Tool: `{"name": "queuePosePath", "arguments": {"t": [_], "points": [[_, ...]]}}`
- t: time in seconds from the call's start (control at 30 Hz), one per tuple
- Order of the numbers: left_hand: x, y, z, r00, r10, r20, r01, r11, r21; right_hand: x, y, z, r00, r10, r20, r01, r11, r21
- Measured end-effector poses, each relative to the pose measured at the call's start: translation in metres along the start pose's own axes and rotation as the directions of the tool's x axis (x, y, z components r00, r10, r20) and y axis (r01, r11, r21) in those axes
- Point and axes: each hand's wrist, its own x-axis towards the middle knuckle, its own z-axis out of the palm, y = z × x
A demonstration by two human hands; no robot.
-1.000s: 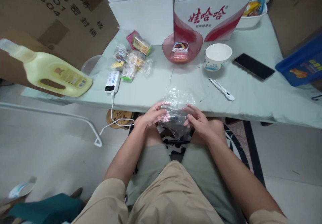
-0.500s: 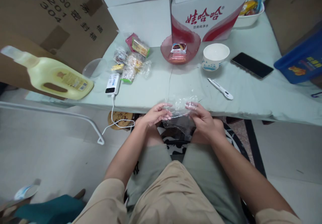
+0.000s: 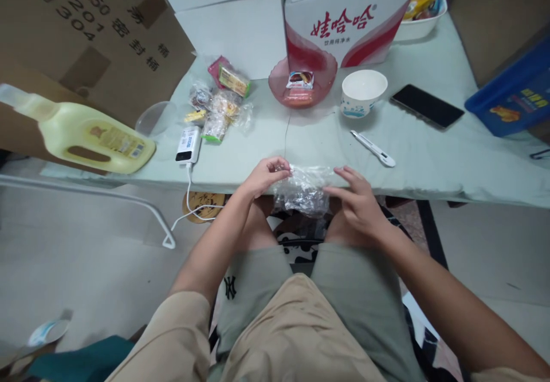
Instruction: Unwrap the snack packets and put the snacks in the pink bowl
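One piece of clear plastic film [image 3: 303,190], crumpled: lying at the clock's centre, overhanging the front edge of the table [image 3: 429,167] toward the lap [image 3: 258,282].

Left hand [image 3: 268,176], at 9 o'clock: curling inward, thumb and forefinger pinching the film's upper corner.

Right hand [image 3: 358,201], at 3 o'clock: standing wide, fingers parted and pointing forward, having no firm hold; a fingertip is perhaps just touching the film's edge, the glare making this uncertain.

Step in hand, by judgement: the film is being straightened or gathered, the left hand anchoring one side. The next move is calling for a light pinch by the right hand on the free edge, thin film being apt to slip or cling.

Lying around: pink bowl [image 3: 278,87], 12 o'clock; paper cup [image 3: 361,106], 1 o'clock; cutter knife [image 3: 373,148] and, farther out, phone [image 3: 427,106], 2 o'clock; power bank [image 3: 188,144], 10 o'clock; snack packets [image 3: 221,107], between 10 and 11.

Hard to make out: the film's lower end is blending into the dark ground beneath; bag or sheet, cannot tell. White cable [image 3: 189,182]: partly disappearing behind the left arm [image 3: 206,256]. Being cut off by the frame: blue package [image 3: 513,107], 2 o'clock; teal cloth [image 3: 81,365], 8 o'clock.
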Motion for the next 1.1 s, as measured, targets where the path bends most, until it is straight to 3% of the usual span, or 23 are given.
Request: {"name": "queuePosePath", "arguments": {"t": [0.1,0.17,0.3,0.43,0.53,0.67,0.77,0.87,1.1], "points": [[-0.004,0.008,0.003,0.998,0.022,0.063,-0.022,1.0,-0.002,0.008,-0.002,-0.001,0.971,0.182,-0.154,-0.136,0.953,0.271],[-0.01,0.016,0.005,0.992,0.011,0.126,-0.004,0.998,-0.056,0.017,-0.006,0.001,0.959,0.269,-0.086,-0.206,0.875,0.439],[-0.023,0.026,0.004,0.989,0.018,0.146,0.005,0.987,-0.158,0.033,-0.017,0.014,0.919,0.343,0.193,-0.382,0.659,0.648],[-0.029,0.01,0.006,0.993,-0.056,0.101,0.085,0.948,-0.306,0.041,-0.025,0.028,0.842,0.489,0.227,-0.481,0.491,0.726],[-0.028,-0.009,0.013,0.985,-0.155,0.072,0.169,0.946,-0.275,0.04,-0.026,0.035,0.818,0.551,0.164,-0.452,0.441,0.775],[-0.024,-0.015,0.019,0.994,-0.104,-0.037,0.096,0.98,-0.176,0.033,-0.023,0.034,0.853,0.486,0.192,-0.454,0.508,0.732],[-0.022,-0.006,0.017,0.993,-0.106,0.041,0.105,0.994,0.035,0.029,-0.019,0.029,0.818,0.534,0.214,-0.517,0.521,0.679],[-0.024,0.001,0.011,0.986,-0.121,0.114,0.116,0.992,0.045,0.028,-0.018,0.025,0.822,0.537,0.189,-0.492,0.504,0.71],[-0.03,0.002,-0.005,0.954,-0.135,0.267,0.199,0.953,-0.229,0.026,-0.02,0.014,0.866,0.455,0.207,-0.321,0.188,0.928]]}}
